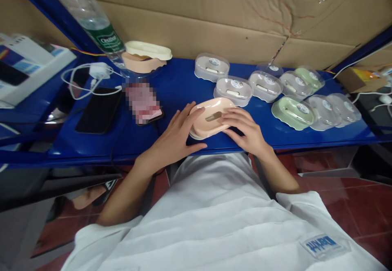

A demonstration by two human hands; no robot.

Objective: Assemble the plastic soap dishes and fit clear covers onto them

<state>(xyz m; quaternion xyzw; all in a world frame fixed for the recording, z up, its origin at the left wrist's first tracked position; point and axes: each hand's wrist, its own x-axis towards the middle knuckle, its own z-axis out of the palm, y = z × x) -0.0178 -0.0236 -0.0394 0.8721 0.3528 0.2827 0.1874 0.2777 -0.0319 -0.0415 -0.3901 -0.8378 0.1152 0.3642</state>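
A peach plastic soap dish (210,117) with a slot in its middle lies on the blue shelf (171,87) right in front of me. My left hand (174,137) is curled against its left side, fingers on the rim. On the dish's right side rests my right hand (245,130), fingers bent over the top. Both hands grip the dish between them.
Several clear-lidded soap dishes, white (235,89) and green (293,113), stand in rows to the right. A stacked cream and peach dish (146,57), a plastic bottle (92,15), a charger with cable (98,71) and a black phone (99,110) sit on the left.
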